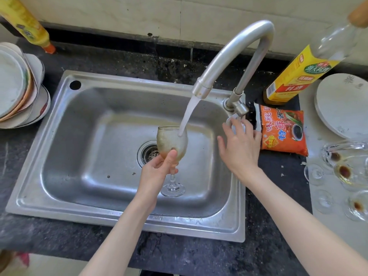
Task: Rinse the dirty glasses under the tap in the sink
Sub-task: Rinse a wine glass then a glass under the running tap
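Observation:
My left hand (157,168) grips a stemmed wine glass (171,142) upright over the steel sink (59,148), near the drain (148,153). Water streams from the curved tap (229,56) straight into the bowl of the glass, which looks cloudy with brownish liquid. My right hand (239,148) rests on the tap's lever handle (237,120) at the sink's right rim, fingers spread over it. Several more dirty glasses (344,172) with dark brown residue lie on the right counter.
A stack of plates (18,90) sits left of the sink, with a yellow bottle (25,22) behind it. On the right are an orange sauce packet (282,130), a tall yellow-labelled bottle (302,70) and a white plate (342,104).

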{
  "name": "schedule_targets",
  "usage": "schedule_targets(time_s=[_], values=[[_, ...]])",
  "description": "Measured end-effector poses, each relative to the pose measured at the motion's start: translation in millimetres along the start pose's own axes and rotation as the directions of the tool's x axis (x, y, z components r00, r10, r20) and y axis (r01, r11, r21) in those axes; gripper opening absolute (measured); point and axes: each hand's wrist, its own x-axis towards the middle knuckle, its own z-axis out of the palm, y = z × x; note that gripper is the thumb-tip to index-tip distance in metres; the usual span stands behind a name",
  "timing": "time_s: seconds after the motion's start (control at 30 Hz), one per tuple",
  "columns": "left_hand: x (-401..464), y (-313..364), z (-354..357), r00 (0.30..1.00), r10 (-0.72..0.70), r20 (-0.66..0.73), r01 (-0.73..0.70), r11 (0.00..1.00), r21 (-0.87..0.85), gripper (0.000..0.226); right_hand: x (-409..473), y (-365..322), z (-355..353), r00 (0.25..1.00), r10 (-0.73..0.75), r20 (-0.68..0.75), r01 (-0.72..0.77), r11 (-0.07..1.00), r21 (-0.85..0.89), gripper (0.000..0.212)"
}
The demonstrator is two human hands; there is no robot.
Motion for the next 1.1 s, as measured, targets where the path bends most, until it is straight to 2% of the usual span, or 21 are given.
schedule_targets(time_s=[0.07,0.1,0.13,0.17,0.2,0.23,0.33,0.43,0.5,0.63,0.77,0.83,0.97,1.03,1.1], values=[[-0.4,-0.8,0.7,1.000,-0.014,0.005,0.014,1.000,-0.005,0.036,-12.1,-17.3,-7.0,0.999,0.037,0.026,-0.041,0.975,0.219,0.033],[-0.4,-1.7,1.2,1.000,-0.025,0.007,0.025,1.000,-0.007,0.036,-16.9,-28.3,-12.7,0.988,0.080,0.133,-0.129,0.903,0.410,0.032],[-1.1,-2.4,1.5,0.999,-0.035,0.008,0.035,0.999,-0.008,0.036,-20.5,-39.7,-18.8,0.949,0.102,0.297,-0.266,0.761,0.591,0.032],[-1.5,-3.5,1.9,0.999,-0.041,0.009,0.041,0.999,-0.008,0.036,-23.2,-50.2,-23.5,0.886,0.084,0.456,-0.413,0.589,0.695,0.032],[-1.7,-4.6,2.2,0.999,-0.044,0.010,0.044,0.999,-0.009,0.035,-24.8,-59.1,-26.8,0.819,0.044,0.573,-0.533,0.431,0.728,0.032],[-1.3,-5.8,2.7,0.999,-0.045,0.011,0.045,0.999,-0.009,0.034,-26.8,-65.6,-26.5,0.770,0.010,0.637,-0.605,0.328,0.726,0.031],[-0.5,-7.5,4.2,0.998,-0.057,0.009,0.057,0.998,0.006,0.033,-31.7,-77.1,-20.8,0.707,0.009,0.707,-0.698,0.166,0.697,0.027],[2.2,-7.8,3.0,0.999,-0.052,0.015,0.052,0.998,0.032,0.034,-34.9,-81.3,-13.1,0.660,0.032,0.750,-0.748,-0.056,0.661,0.039],[4.5,-8.7,-0.8,0.999,-0.034,0.028,0.031,0.996,0.086,0.031,-34.4,-82.6,-10.4,0.640,0.023,0.768,-0.756,-0.158,0.635,0.042],[6.9,-6.9,-10.1,0.997,-0.013,0.075,-0.001,0.984,0.180,0.025,-34.0,-85.5,-11.0,0.612,-0.055,0.789,-0.771,-0.264,0.579,0.029],[12.0,-5.1,-13.1,0.999,0.030,0.031,-0.037,0.967,0.251,0.017,-29.2,-87.3,-9.7,0.528,-0.079,0.845,-0.800,-0.381,0.464,0.036],[12.6,-4.3,-13.4,0.999,0.042,0.013,-0.043,0.952,0.302,0.019,-25.8,-87.4,-8.4,0.499,-0.069,0.864,-0.816,-0.374,0.441,0.041],[12.7,-5.1,-16.6,0.997,0.071,0.017,-0.072,0.922,0.380,0.005,-23.7,-83.2,-5.9,0.466,-0.097,0.880,-0.849,-0.330,0.413,0.050],[14.7,-7.0,-20.5,0.997,0.075,0.019,-0.076,0.922,0.380,0.014,-25.5,-80.6,-5.4,0.464,-0.174,0.869,-0.866,-0.296,0.403,0.056],[15.8,-7.9,-24.1,0.997,0.061,0.045,-0.073,0.925,0.372,0.034,-28.4,-78.0,-3.8,0.463,-0.214,0.860,-0.878,-0.248,0.410,0.060]])
